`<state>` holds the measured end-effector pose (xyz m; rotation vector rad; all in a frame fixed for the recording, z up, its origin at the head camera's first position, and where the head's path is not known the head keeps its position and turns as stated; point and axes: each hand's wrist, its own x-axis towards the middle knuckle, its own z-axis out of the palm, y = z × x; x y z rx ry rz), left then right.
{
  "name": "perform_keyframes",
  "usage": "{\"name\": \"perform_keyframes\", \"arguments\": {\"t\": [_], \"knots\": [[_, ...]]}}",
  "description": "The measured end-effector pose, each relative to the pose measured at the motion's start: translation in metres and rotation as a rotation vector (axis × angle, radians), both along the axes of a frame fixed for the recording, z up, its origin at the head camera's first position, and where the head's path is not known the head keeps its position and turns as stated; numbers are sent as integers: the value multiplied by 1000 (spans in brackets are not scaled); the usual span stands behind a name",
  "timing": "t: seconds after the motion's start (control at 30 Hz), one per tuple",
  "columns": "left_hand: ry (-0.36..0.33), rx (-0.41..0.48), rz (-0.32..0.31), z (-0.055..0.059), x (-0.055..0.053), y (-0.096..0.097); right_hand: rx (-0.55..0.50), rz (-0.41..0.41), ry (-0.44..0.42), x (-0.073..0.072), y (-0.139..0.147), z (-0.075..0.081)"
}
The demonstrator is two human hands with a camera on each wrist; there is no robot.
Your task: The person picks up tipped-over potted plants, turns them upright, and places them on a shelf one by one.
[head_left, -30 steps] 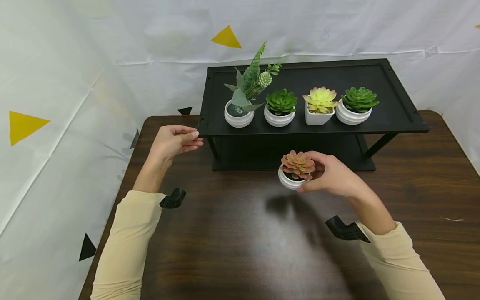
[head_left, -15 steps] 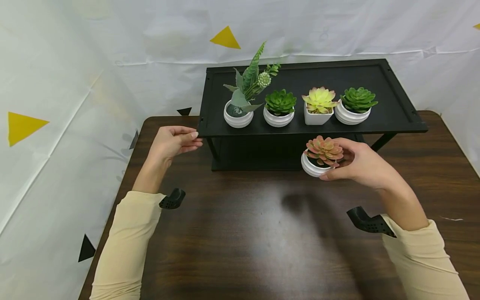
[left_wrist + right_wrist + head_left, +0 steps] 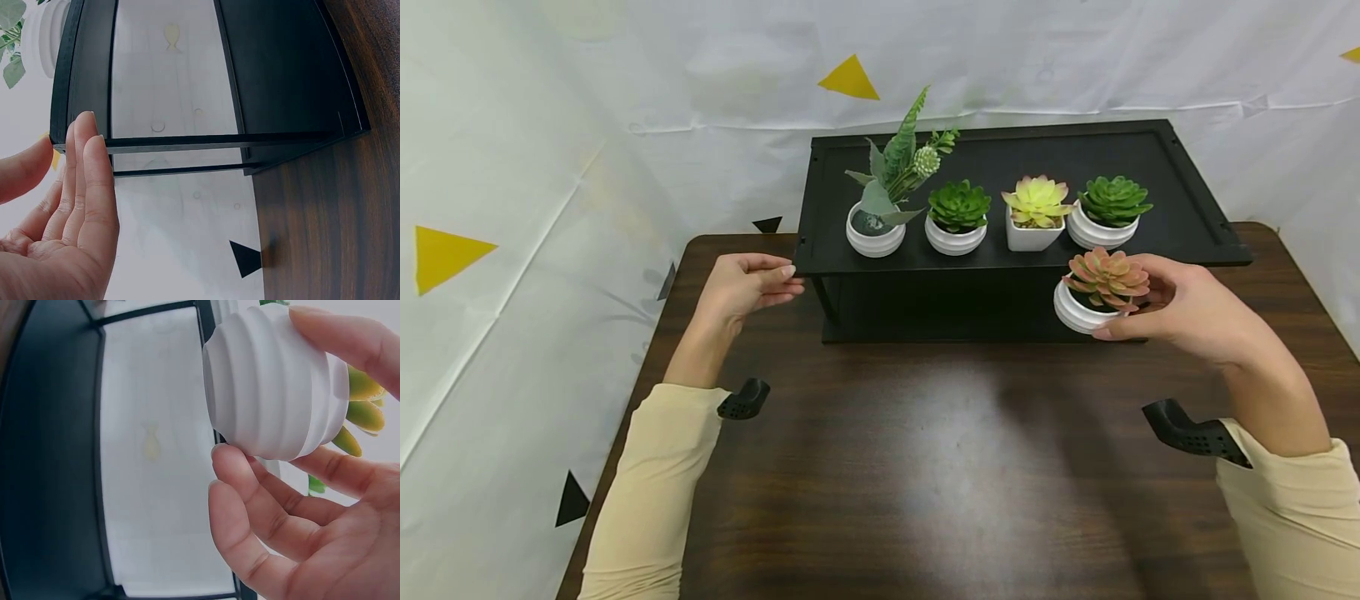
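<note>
My right hand [image 3: 1195, 304] holds a potted orange-pink succulent [image 3: 1108, 279] by its white ribbed pot [image 3: 275, 384], thumb on one side and fingers on the other. It hangs in front of the black two-tier shelf [image 3: 1000, 154], near the top board's front edge, slightly tilted. My left hand [image 3: 748, 287] pinches the front left corner of that top board; in the left wrist view the thumb [image 3: 25, 169] lies on one side and the fingers [image 3: 97, 181] on the other. Directly behind the held pot stands a dark green succulent [image 3: 1112, 202] in a round white pot.
Along the top board stand a tall leafy plant [image 3: 880, 200], another green succulent [image 3: 958, 208] and a yellow-green succulent [image 3: 1036, 204] in a square pot. The shelf's lower board [image 3: 925, 312] sits on a dark wooden table [image 3: 850, 467]. White sheeting [image 3: 737, 75] hangs behind.
My right hand has carried the orange-pink succulent to the right and up toward the shelf's front edge. The left hand stays at the shelf corner.
</note>
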<state>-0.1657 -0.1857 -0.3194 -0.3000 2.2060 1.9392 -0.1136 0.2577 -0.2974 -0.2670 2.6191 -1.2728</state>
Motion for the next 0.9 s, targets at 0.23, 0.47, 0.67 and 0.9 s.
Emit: {"name": "perform_keyframes", "arguments": {"t": [0.23,0.47,0.67,0.9], "knots": [[0,-4,0,0,1,0,144,-102,16,-1,18,8],[7,-9,-28,2,2,-1,151,-163,31,-4,38,13],[5,-3,-47,3,2,-1,101,-195,49,-8,50,14],[2,-2,-39,2,2,0,232,-233,56,-18,57,14]]}}
